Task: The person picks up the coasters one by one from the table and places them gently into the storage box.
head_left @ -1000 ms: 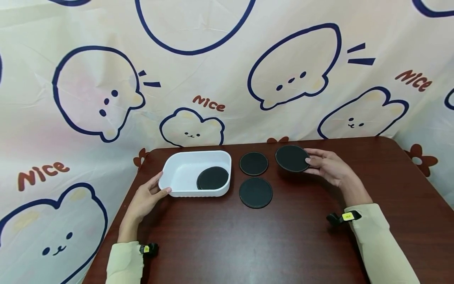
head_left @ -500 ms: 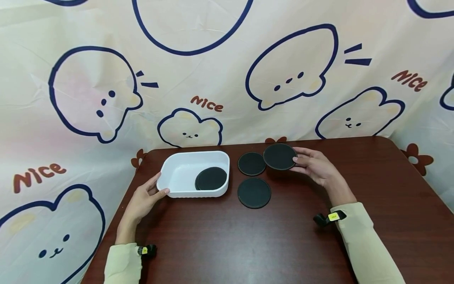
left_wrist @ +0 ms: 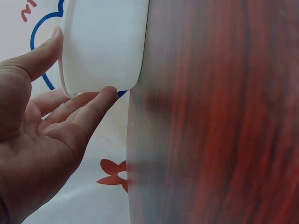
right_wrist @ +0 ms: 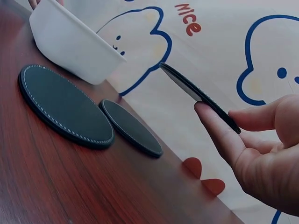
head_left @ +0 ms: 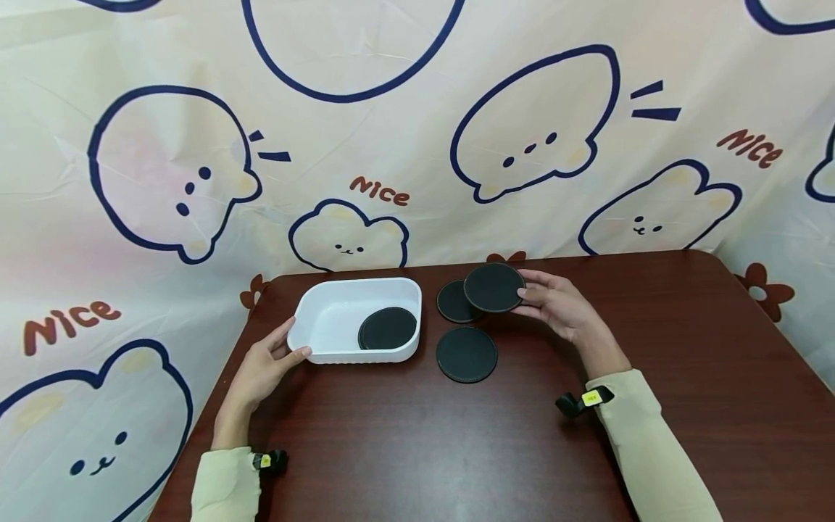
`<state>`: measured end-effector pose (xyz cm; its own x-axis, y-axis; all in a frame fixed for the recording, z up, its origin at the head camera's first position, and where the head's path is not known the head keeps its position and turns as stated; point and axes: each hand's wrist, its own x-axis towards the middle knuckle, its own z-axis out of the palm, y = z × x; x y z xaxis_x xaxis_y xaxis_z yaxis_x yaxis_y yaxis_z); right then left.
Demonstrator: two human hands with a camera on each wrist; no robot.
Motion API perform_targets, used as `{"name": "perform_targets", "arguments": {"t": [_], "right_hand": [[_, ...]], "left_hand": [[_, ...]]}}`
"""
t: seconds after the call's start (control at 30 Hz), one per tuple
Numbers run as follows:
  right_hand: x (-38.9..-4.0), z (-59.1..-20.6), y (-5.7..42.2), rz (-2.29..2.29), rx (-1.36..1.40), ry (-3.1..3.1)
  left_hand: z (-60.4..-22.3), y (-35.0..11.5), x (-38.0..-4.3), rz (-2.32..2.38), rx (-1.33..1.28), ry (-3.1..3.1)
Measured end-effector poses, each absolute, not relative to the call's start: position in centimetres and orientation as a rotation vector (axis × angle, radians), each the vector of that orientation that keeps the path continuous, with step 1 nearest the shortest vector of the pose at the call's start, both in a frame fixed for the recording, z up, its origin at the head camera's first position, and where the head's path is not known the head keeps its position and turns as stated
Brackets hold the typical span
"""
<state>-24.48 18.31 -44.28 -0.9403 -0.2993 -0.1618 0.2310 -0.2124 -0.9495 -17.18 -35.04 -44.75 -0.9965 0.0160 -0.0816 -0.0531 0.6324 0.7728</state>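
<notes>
Right hand (head_left: 561,308): right of centre in the head view. Grip: pinching the held disc (head_left: 494,287) by its right edge, thumb on the upper face, fingers beneath. Right wrist view shows this disc nearly edge-on, tilted, raised off the table (head_left: 391,435), its underside pale. In the head view it covers the right part of the far disc (head_left: 451,303).

Left hand (head_left: 264,366): left of centre in the head view. Grip: grasping the tray (head_left: 329,319) at its left end, thumb at the lower-left corner of the rim, fingers against the outer left wall. Left wrist view agrees: thumb on one side of the tray's end, fingertips on the end wall.

Tray: white, rounded corners, centre-left of the frame. One inner disc (head_left: 389,328) sits in its right end; the wall at the lower edge hides a little of it.

Far disc and near disc (head_left: 466,354) lie flat on the table, right of the tray, just beside each other, near disc lower in the frame. Near disc is dark with pale edge stitching, clear in the right wrist view.

Backdrop: printed cloth (head_left: 391,145) fills the upper frame, blue outlines.
</notes>
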Motion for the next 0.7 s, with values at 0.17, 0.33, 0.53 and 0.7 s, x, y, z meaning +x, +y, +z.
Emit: {"name": "perform_targets", "arguments": {"t": [0.17, 0.33, 0.53, 0.7], "right_hand": [[-24.5, -44.3, 17.2, -2.215, -0.091, 1.711], [-24.6, -44.3, 15.9, -2.191, -0.091, 1.716], [-24.7, -44.4, 14.3, -2.169, -0.104, 1.704], [-24.8, -44.6, 13.2, -2.177, -0.123, 1.693]], "left_hand": [[-44.7, -35.1, -17.2, 1.306, -0.026, 2.771], [-44.8, -35.1, -17.2, 1.311, -0.034, 2.762], [-44.9, -35.2, -17.2, 1.309, -0.036, 2.763], [-44.9, -35.1, -17.2, 1.314, -0.044, 2.756]]}}
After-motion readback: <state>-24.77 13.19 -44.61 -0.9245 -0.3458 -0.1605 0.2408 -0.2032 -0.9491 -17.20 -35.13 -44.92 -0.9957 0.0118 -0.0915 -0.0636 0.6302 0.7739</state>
